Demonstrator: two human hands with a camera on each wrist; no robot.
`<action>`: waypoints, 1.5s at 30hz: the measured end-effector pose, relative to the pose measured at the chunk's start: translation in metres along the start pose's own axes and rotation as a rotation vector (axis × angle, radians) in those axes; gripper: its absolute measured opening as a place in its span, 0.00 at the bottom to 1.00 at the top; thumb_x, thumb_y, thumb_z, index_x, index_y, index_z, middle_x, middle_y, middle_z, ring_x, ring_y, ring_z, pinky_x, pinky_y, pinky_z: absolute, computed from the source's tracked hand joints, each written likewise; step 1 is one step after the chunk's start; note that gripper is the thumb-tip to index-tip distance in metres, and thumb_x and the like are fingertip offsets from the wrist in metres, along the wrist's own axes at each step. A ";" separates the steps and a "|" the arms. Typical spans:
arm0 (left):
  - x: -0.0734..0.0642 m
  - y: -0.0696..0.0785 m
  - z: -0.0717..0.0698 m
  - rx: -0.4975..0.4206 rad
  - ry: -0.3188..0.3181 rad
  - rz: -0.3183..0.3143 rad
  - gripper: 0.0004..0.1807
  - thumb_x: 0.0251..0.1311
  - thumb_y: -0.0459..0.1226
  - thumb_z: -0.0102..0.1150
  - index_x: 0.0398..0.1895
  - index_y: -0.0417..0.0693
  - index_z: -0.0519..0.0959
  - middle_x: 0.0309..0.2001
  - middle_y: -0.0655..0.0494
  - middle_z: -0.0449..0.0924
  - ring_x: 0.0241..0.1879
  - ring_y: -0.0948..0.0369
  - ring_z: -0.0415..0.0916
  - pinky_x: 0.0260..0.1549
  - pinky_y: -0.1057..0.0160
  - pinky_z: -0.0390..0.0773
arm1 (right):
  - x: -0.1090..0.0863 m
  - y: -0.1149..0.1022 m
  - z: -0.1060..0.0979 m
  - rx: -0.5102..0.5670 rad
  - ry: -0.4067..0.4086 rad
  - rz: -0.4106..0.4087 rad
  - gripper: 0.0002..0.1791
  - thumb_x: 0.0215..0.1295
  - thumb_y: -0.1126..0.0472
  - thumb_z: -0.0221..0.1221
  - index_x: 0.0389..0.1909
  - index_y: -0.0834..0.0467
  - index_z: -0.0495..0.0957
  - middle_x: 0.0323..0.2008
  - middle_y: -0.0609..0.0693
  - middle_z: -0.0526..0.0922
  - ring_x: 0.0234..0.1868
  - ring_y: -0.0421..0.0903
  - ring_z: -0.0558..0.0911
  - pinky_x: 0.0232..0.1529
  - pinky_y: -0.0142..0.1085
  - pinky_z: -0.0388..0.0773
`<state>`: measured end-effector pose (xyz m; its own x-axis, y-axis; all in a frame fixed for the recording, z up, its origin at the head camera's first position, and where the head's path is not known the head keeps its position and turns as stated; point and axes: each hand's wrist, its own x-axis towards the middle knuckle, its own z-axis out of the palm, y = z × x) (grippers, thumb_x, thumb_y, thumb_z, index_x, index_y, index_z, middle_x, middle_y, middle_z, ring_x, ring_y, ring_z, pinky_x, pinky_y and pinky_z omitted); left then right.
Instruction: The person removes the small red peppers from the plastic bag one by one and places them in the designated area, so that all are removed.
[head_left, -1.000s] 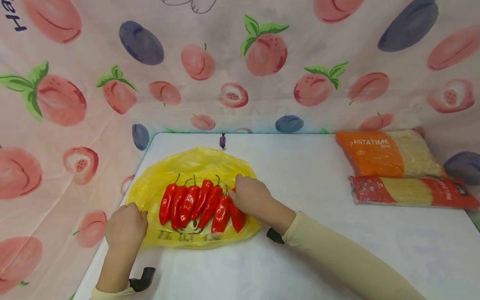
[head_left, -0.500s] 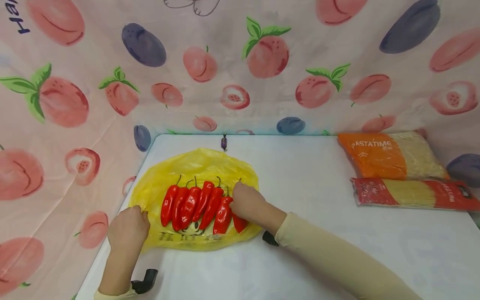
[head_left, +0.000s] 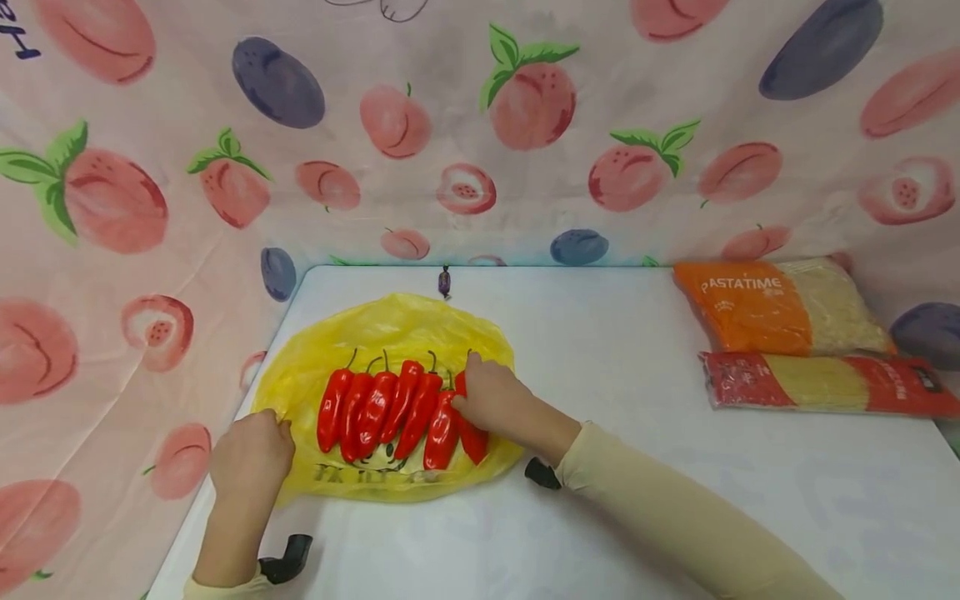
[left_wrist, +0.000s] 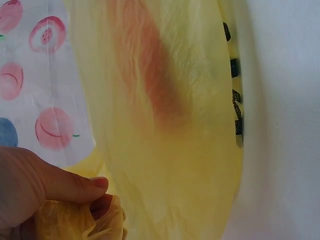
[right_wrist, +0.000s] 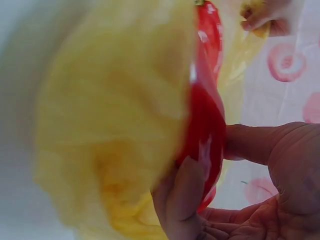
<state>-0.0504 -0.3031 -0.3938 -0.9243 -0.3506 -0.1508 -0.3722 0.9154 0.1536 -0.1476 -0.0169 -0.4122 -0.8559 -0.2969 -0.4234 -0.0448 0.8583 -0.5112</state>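
Note:
A yellow plastic bag (head_left: 390,321) lies spread on the white table, with a row of several red chili peppers (head_left: 375,412) showing in it, stems pointing away. My left hand (head_left: 253,458) pinches the bag's left side; in the left wrist view gathered yellow plastic (left_wrist: 75,220) sits under the thumb. At the right end of the row, my right hand (head_left: 491,402) holds the last chili pepper (right_wrist: 207,125) between thumb and fingers. Part of that pepper is behind the hand in the head view. The bag's film covers its other side in the right wrist view.
A small purple wrapped candy (head_left: 445,282) lies behind the bag. At the far right are an orange pasta bag (head_left: 757,308) and, in front of it, a red packet of long noodles (head_left: 821,383). Fruit-printed cloth (head_left: 465,108) rises along the back and left.
My right hand has shifted slightly on the end pepper, whose upper end and stem now show beside the fingers. My left hand keeps its grip on the bag.

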 end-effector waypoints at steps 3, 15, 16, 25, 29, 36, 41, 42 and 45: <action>0.001 -0.001 -0.001 -0.010 -0.010 -0.006 0.15 0.71 0.37 0.56 0.32 0.30 0.78 0.22 0.43 0.72 0.22 0.50 0.69 0.19 0.58 0.73 | -0.003 -0.001 -0.005 0.005 0.012 -0.033 0.44 0.69 0.51 0.67 0.77 0.65 0.59 0.46 0.57 0.83 0.33 0.43 0.83 0.27 0.34 0.85; 0.003 -0.004 0.000 -0.027 -0.022 -0.011 0.16 0.71 0.37 0.56 0.28 0.33 0.76 0.20 0.47 0.67 0.21 0.51 0.67 0.21 0.60 0.69 | -0.009 0.013 -0.039 0.051 0.102 -0.027 0.33 0.69 0.52 0.65 0.67 0.64 0.66 0.44 0.57 0.82 0.35 0.47 0.85 0.31 0.36 0.86; 0.003 -0.004 0.000 -0.026 -0.019 -0.011 0.16 0.71 0.37 0.56 0.28 0.33 0.76 0.20 0.47 0.67 0.21 0.51 0.67 0.20 0.59 0.69 | -0.009 0.016 -0.041 0.054 0.108 -0.015 0.32 0.70 0.52 0.65 0.66 0.64 0.67 0.43 0.57 0.82 0.35 0.47 0.85 0.31 0.35 0.86; 0.005 -0.005 -0.001 -0.037 -0.029 -0.022 0.16 0.71 0.37 0.55 0.28 0.33 0.76 0.20 0.46 0.69 0.21 0.51 0.67 0.20 0.59 0.71 | -0.010 0.041 -0.061 0.064 0.132 0.080 0.33 0.69 0.51 0.66 0.66 0.64 0.65 0.46 0.59 0.82 0.38 0.50 0.85 0.31 0.35 0.86; 0.004 -0.005 0.000 -0.041 -0.043 -0.027 0.16 0.71 0.37 0.55 0.27 0.34 0.76 0.20 0.47 0.68 0.21 0.52 0.66 0.20 0.60 0.71 | -0.009 0.052 -0.065 0.052 0.141 0.110 0.32 0.69 0.51 0.67 0.64 0.64 0.65 0.45 0.60 0.82 0.39 0.51 0.84 0.32 0.35 0.86; 0.005 -0.006 0.000 -0.037 -0.044 -0.032 0.15 0.70 0.37 0.55 0.28 0.33 0.77 0.20 0.46 0.68 0.22 0.52 0.67 0.20 0.60 0.71 | 0.000 0.064 -0.060 0.028 0.124 0.127 0.31 0.70 0.51 0.66 0.63 0.65 0.66 0.42 0.59 0.81 0.36 0.51 0.83 0.29 0.32 0.82; 0.006 -0.005 0.000 -0.038 -0.042 -0.029 0.15 0.70 0.37 0.55 0.29 0.32 0.77 0.20 0.46 0.68 0.22 0.51 0.67 0.20 0.60 0.71 | 0.008 0.067 -0.050 0.037 0.082 0.140 0.36 0.71 0.52 0.64 0.70 0.66 0.63 0.43 0.59 0.81 0.37 0.50 0.82 0.32 0.33 0.84; 0.006 -0.005 0.000 -0.039 -0.043 -0.029 0.15 0.70 0.37 0.56 0.29 0.32 0.77 0.20 0.46 0.68 0.22 0.51 0.67 0.20 0.60 0.71 | 0.009 0.068 -0.048 0.038 0.073 0.142 0.36 0.71 0.52 0.64 0.71 0.66 0.62 0.43 0.58 0.81 0.37 0.50 0.82 0.33 0.33 0.85; 0.006 -0.006 0.000 -0.046 -0.052 -0.031 0.15 0.70 0.37 0.56 0.29 0.32 0.77 0.20 0.46 0.68 0.22 0.52 0.67 0.21 0.60 0.71 | 0.011 0.068 -0.041 0.039 0.055 0.134 0.37 0.71 0.53 0.63 0.73 0.67 0.61 0.42 0.58 0.81 0.36 0.49 0.82 0.34 0.34 0.85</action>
<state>-0.0541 -0.3104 -0.3959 -0.9070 -0.3670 -0.2065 -0.4054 0.8936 0.1925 -0.1817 0.0555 -0.4208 -0.8801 -0.1564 -0.4484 0.0907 0.8714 -0.4820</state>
